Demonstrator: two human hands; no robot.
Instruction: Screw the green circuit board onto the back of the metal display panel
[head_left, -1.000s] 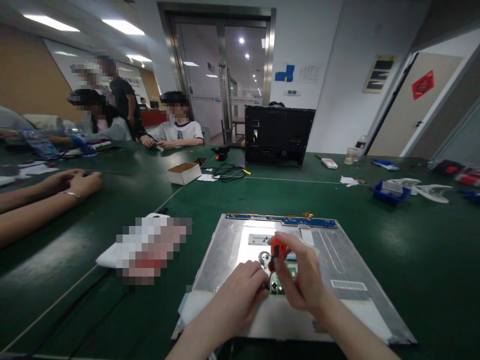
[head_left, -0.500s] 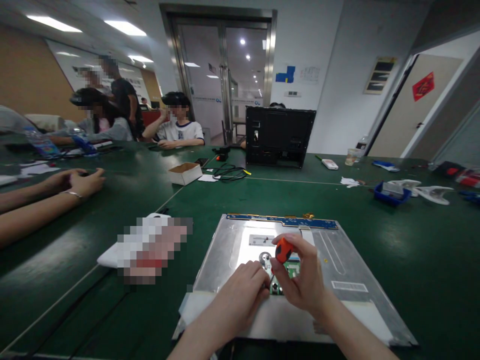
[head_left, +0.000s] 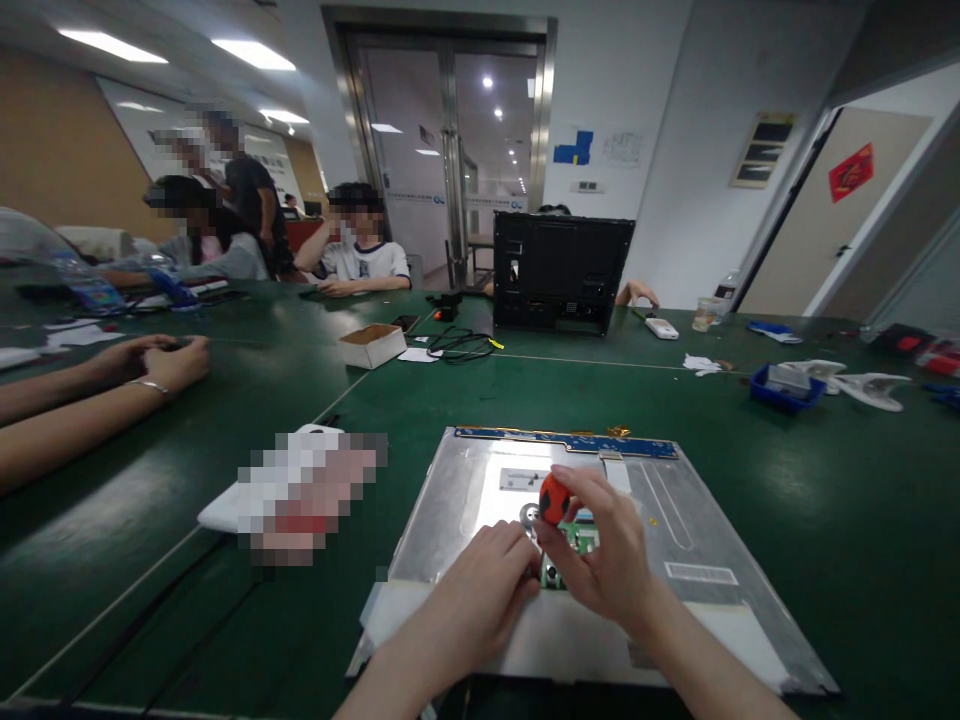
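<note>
On the green table lies a flat silver display panel (head_left: 724, 545) with a blue circuit strip (head_left: 622, 447) along its far edge. My right hand (head_left: 611, 555) pinches the short red-and-black handle of a screwdriver (head_left: 555, 499), which stands nearly upright over a small green circuit board (head_left: 582, 537). The screwdriver's tip is hidden behind the fingers. My left hand (head_left: 484, 580) rests at the left side of this board, fingers closed together; what they grip is hidden. A round metal part (head_left: 529, 514) shows just beyond the fingertips.
Left of the panel is a white item (head_left: 225, 510), partly pixelated. Farther back stand an open cardboard box (head_left: 373, 347), black cables (head_left: 465, 345) and a black monitor housing (head_left: 562, 270). A blue tray (head_left: 786, 388) sits at right. Another person's hands (head_left: 161, 362) are at left.
My right hand has shifted slightly left, and the screwdriver handle has tilted with it. My left hand stays in place. Another person's hand has appeared right of the monitor housing.
</note>
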